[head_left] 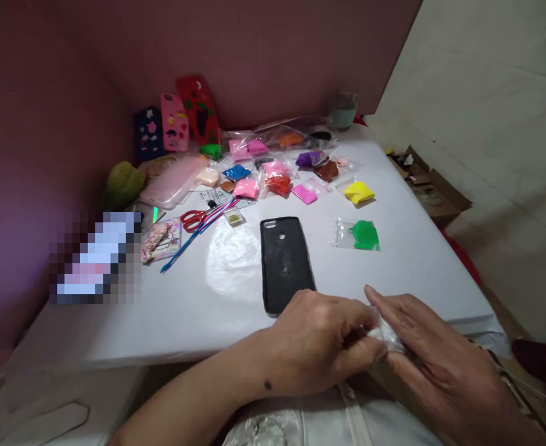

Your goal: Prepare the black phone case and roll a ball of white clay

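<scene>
My left hand (322, 341) and my right hand (428, 356) meet at the near edge of the white table (416, 266). Both pinch a small clear plastic bag (384, 334) with something white in it. The fingers of both hands are closed on the bag. A black phone case (285, 261) lies flat just beyond my left hand. Farther right lies a clear bag of green clay (361, 235).
Several small bags of coloured clay (277, 173) are spread at the back, with a yellow lump (359, 192). Decorated phone cases (175, 121) lean on the wall. Red-handled scissors (196, 218) and blue tools (194, 238) lie at left. A cardboard box (433, 186) sits on the floor at right.
</scene>
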The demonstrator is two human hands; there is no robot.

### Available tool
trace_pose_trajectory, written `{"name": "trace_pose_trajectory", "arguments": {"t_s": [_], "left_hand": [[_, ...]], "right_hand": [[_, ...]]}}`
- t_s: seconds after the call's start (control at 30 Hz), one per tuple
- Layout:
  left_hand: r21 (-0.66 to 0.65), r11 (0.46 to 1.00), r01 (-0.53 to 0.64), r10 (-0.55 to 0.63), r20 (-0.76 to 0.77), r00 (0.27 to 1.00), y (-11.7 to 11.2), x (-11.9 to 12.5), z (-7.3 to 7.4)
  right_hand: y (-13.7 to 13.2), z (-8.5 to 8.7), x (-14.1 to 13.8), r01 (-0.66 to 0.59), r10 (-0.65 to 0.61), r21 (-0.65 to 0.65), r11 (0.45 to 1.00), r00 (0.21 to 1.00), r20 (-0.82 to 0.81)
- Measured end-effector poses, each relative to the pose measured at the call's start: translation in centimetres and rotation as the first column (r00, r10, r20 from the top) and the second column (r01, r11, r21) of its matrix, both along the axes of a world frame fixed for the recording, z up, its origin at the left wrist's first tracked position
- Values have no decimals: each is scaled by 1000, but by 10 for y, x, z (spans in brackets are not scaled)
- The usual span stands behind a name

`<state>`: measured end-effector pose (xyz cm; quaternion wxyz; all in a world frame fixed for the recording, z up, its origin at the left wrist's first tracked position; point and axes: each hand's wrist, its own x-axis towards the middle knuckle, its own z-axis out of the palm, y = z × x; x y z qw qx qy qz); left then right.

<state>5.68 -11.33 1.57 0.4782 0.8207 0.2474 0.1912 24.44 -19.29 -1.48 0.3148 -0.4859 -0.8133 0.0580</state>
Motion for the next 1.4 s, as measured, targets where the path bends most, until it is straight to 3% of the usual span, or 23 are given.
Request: {"name": "trace_pose_trajectory", "arguments": {"t_s": [0.13, 0.27, 0.33, 0.43, 0.53, 0.67, 0.77, 0.9, 1.2, 1.4], "left_hand": [[-228, 973, 20, -10, 44, 999, 2, -2, -1], [-501, 865, 43, 11, 105, 994, 1, -5, -1], [-540, 842, -5, 72, 102, 992, 1, -7, 0], [-367, 925, -95, 138, 93, 986, 1, -10, 2], [-119, 989, -91, 99, 64, 993, 2, -14, 0], [177, 983, -56, 53, 20, 998, 2, -15, -4], [284, 958, -33, 41, -21, 999, 0, -12, -6], [312, 949, -53, 59, -11, 998, -1, -10, -7], [218, 958, -188, 166, 118, 979, -4, -9, -9], [185, 980, -68, 78, -48, 996, -2, -13, -7]], "right_hand": [[-3, 3, 0, -43, 36, -95, 995, 996, -80], [1, 11, 0, -42, 18, -177, 983, 991, -136], [4, 14, -1, -26, 3, -166, 986, 991, -135], [8, 13, -4, -4, -19, -131, 991, 984, -175], [9, 10, -7, 4, -33, -123, 992, 973, -228], [9, 9, -9, 23, -46, -109, 994, 976, -215], [9, 9, -9, 10, -26, -83, 996, 982, -188], [11, 8, -10, 1, -15, -73, 997, 980, -201], [12, 9, -11, 10, -34, -105, 994, 973, -227], [9, 6, -9, 28, -40, -72, 997, 983, -177]]}}
